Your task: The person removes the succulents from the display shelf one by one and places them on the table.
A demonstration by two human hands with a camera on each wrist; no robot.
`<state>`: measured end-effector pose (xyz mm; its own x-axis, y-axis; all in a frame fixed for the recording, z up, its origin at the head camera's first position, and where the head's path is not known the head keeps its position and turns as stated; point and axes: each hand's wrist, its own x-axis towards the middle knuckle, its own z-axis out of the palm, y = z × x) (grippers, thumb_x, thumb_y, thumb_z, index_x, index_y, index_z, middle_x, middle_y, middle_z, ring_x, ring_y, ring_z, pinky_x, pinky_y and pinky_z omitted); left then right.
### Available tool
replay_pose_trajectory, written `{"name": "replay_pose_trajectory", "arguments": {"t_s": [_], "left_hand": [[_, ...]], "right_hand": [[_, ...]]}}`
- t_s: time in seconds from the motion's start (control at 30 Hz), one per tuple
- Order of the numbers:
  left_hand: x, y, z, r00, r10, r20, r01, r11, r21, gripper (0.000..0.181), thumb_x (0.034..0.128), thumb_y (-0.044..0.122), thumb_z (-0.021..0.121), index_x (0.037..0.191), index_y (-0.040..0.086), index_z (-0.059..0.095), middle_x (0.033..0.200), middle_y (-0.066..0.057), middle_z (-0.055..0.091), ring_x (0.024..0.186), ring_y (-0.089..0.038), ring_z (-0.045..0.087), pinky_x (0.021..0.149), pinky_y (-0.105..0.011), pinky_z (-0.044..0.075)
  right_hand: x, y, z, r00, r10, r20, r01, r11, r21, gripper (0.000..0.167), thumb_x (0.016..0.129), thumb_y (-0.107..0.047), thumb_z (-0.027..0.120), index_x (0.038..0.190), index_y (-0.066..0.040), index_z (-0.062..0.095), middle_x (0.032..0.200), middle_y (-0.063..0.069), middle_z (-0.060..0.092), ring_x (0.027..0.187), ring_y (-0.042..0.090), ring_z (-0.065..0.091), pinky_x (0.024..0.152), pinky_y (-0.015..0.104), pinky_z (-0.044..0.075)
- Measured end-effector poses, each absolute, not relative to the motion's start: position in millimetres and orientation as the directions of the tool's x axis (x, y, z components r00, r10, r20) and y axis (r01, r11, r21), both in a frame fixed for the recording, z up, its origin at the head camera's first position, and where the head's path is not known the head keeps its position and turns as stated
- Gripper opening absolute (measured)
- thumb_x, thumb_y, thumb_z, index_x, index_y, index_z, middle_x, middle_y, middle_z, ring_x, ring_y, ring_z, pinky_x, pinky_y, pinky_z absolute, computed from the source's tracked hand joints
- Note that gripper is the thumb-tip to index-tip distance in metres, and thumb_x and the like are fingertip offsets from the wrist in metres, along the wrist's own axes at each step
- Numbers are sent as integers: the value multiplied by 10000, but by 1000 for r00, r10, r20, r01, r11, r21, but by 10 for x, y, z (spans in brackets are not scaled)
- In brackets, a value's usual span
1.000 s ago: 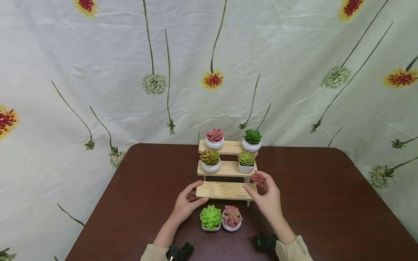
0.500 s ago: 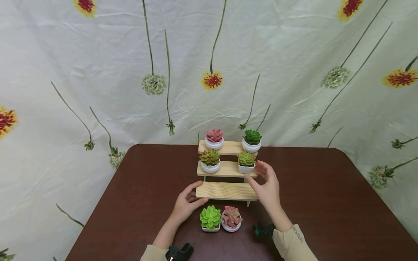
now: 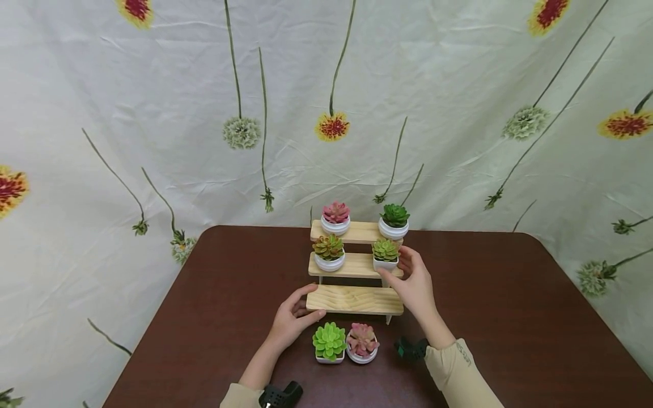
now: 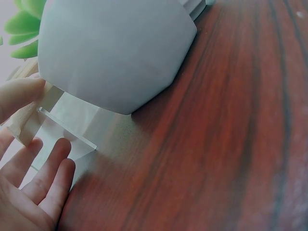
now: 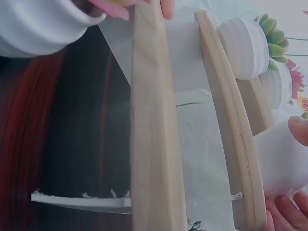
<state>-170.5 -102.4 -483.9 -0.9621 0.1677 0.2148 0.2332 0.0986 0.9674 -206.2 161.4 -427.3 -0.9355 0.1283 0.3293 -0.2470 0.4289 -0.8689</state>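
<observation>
A three-tier wooden stand (image 3: 354, 299) with clear supports stands on the table. My left hand (image 3: 289, 320) grips the left end of its lowest board, thumb in front and fingers behind; in the left wrist view the fingertips lie by a clear support (image 4: 67, 137). On the middle board, my right hand (image 3: 415, 286) holds the square white pot of a light green succulent (image 3: 385, 250) between thumb and fingers. The right wrist view shows the thumb (image 5: 299, 129) against this white pot (image 5: 279, 156). A red-green succulent (image 3: 329, 249) sits at that board's left.
Pink (image 3: 336, 215) and dark green (image 3: 395, 218) succulents occupy the top board. In front of the stand, a bright green succulent (image 3: 329, 341) and a dusty pink one (image 3: 363, 341) stand side by side on the brown table (image 3: 245, 272). A floral cloth (image 3: 178, 102) hangs behind.
My right hand has moved from the lowest board's right end up to the square pot on the middle board and closed on it. My left hand has stayed in place.
</observation>
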Motion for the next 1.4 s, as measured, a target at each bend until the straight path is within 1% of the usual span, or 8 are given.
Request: {"name": "replay_pose_trajectory", "arguments": {"t_s": [0.23,0.47,0.63,0.73,0.87,1.03,1.2,1.4], "left_hand": [[-1705,-1024,-4828,-964,164,207,225,105,969,529,786,4,739,1276,-16,541,1362,-205,466,868,-148,601,793,-316,515],[-1698,-1023,-4814,-965,168,201,221,107,969,527,792,16,739,1279,-15,540,1368,-209,459,884,-165,601,798,-310,513],[-1706,-1023,-4820,-963,167,213,232,107,967,526,790,13,739,1277,-14,542,1365,-206,463,878,-157,602,802,-325,514],[-1704,-1021,-4817,-964,164,211,230,111,967,527,788,14,741,1276,-11,544,1363,-199,468,871,-157,601,803,-327,514],[-1697,-1018,-4810,-967,158,198,218,115,969,527,786,15,743,1275,-3,548,1358,-187,476,873,-160,601,804,-323,512],[-1700,-1019,-4807,-969,159,187,206,114,972,529,788,15,742,1280,3,547,1362,-179,475,882,-161,601,803,-318,511],[-1702,-1021,-4805,-969,158,190,208,111,972,530,785,12,743,1278,0,548,1358,-168,483,874,-150,602,797,-315,512],[-1694,-1020,-4808,-968,161,192,211,112,971,531,787,13,742,1279,-6,544,1362,-186,474,879,-154,602,798,-308,512]], "right_hand": [[-2110,1537,-4263,-941,178,287,-183,444,-877,739,730,-211,824,1308,30,433,1244,208,512,1118,323,523,933,438,436],[-2141,1474,-4303,-920,235,315,-168,490,-856,762,697,-282,843,1289,13,465,1182,177,546,1051,297,543,874,420,460],[-2140,1452,-4310,-901,259,348,-182,503,-845,721,704,-272,834,1267,17,487,1151,171,563,1017,293,554,846,416,470],[-2124,1455,-4304,-901,264,346,-184,490,-852,712,702,-261,834,1265,11,493,1150,167,567,1015,289,557,841,414,476],[-2092,1476,-4291,-909,262,325,-180,458,-871,702,703,-254,835,1267,-14,494,1171,155,563,1036,279,549,844,396,469],[-2033,1514,-4288,-909,249,335,-203,438,-876,683,702,-248,840,1262,-47,504,1173,125,571,1045,260,553,801,380,471],[-1956,1552,-4312,-896,238,375,-242,445,-862,680,694,-228,849,1257,-50,512,1182,121,568,1062,275,548,865,427,463],[-1823,1598,-4334,-891,219,397,-261,468,-844,696,689,-201,855,1263,-22,503,1232,130,549,1095,274,530,911,418,430]]}}
